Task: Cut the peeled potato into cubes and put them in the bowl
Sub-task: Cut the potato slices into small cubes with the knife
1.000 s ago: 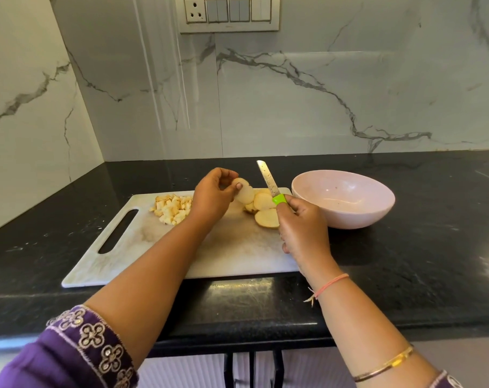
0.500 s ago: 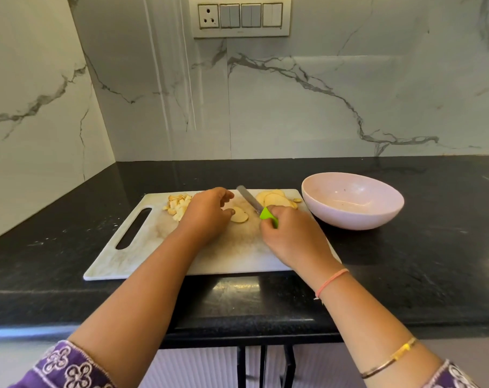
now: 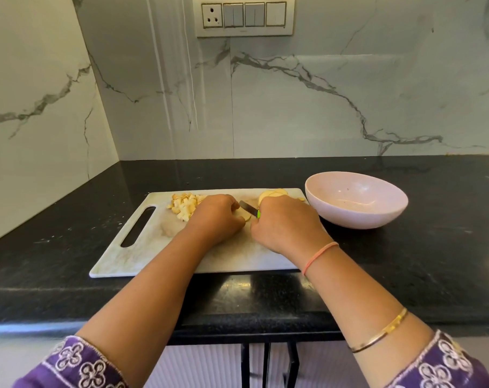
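Pinning a slice point(image 3: 246, 217) on the board point(image 3: 142, 256), our left hand point(image 3: 218, 218) curls over it; our right hand point(image 3: 286, 226) grips the knife point(image 3: 248, 207) alongside.

one bowl point(image 3: 349, 219), one knife point(image 3: 247, 208), one board point(image 3: 142, 256) (and two hands point(image 3: 215, 219) point(image 3: 288, 225)).

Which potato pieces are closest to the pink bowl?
The uncut round slices at the far right corner of the cutting board, just left of the bowl. The small cubes lie further left, beyond the left hand.

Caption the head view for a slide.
Left hand steadies a potato slice on the cutting board; right hand holds a green-handled knife to it, near a pink bowl.
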